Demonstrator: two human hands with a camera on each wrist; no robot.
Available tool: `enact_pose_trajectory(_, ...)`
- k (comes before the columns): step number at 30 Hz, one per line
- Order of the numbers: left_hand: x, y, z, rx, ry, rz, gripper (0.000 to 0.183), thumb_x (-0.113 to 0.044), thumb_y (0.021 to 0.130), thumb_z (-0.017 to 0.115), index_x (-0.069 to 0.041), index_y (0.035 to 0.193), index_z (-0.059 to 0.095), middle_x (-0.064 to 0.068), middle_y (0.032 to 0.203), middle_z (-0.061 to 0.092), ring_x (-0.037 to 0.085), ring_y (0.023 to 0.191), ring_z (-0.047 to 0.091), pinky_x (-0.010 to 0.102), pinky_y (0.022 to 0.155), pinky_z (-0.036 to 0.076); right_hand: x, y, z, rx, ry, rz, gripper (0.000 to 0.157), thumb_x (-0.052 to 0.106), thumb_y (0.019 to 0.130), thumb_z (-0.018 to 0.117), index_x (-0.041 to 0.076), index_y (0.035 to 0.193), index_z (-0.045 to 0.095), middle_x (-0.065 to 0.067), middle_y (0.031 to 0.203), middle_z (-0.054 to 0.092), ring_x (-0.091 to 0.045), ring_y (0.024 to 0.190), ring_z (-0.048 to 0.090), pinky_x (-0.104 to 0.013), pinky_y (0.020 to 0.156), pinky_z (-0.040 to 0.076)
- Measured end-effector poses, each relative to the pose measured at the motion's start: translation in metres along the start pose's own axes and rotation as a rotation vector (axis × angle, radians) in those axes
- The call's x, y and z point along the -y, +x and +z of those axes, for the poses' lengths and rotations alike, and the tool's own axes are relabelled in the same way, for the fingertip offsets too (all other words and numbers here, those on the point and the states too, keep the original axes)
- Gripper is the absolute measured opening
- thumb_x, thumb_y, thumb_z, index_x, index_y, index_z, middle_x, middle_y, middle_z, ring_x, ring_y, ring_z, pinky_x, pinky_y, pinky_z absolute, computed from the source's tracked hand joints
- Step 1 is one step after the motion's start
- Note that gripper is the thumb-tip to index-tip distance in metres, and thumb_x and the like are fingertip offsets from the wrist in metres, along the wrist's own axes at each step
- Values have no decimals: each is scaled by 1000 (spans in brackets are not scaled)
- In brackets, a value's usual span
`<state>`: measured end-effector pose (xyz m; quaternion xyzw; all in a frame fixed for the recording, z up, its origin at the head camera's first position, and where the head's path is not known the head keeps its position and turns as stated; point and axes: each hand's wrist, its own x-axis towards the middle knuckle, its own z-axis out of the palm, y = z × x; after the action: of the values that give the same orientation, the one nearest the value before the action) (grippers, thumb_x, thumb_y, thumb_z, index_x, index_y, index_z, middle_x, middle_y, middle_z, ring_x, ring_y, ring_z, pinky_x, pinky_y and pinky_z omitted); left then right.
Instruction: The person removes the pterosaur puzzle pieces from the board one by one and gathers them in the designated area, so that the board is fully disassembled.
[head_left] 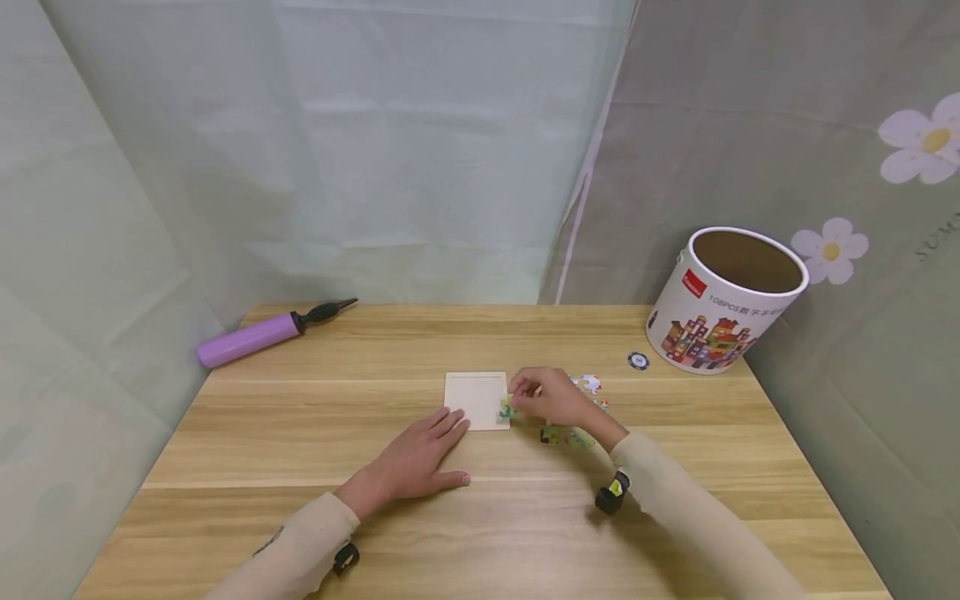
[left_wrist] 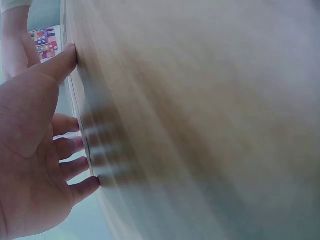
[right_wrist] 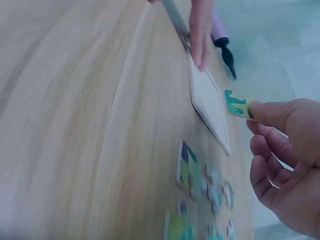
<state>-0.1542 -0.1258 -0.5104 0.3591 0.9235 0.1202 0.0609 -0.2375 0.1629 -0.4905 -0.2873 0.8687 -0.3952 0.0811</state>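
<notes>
A pale square puzzle tray (head_left: 474,392) with a raised rim lies on the table, its inside bare where it shows. My left hand (head_left: 420,458) rests spread out, fingertips on the tray's near left corner and thumb on the wood. Between thumb and finger, my right hand (head_left: 558,398) pinches a green and yellow jigsaw piece (right_wrist: 237,105), held just above the tray's right side. Loose jigsaw pieces (head_left: 591,383) lie to the tray's right, partly hidden under the right hand and forearm. A dark-and-green piece (right_wrist: 188,169) is among them.
Far left on the wooden table (head_left: 300,450) lies a purple hand pump (head_left: 251,340) with a black nozzle. At the back right stands a white printed bucket (head_left: 720,321), with a dark round chip (head_left: 638,360) beside it. Curtains (head_left: 420,167) hang behind the table.
</notes>
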Motion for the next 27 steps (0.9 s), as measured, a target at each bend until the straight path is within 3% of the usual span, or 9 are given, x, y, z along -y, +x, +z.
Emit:
enact_pose_trajectory(15,1,-1,2,-2,1,-13,83,-58,98,58,0,155,41,19,162,36,40,151,30,52,120,31,-29,-64,-49,-114,-50,65,4,16,93,77,13,96,76,8,86,71,-7,80,64,-27,73,55)
enact_pose_trajectory(27,-1,-1,1,-2,-12,-14,83,-59,98,57,-1,156,40,18,163,35,40,152,29,53,120,30,-49,-107,-68,-141,-83,166,6,16,94,74,14,98,79,6,90,74,-8,81,66,-28,76,56)
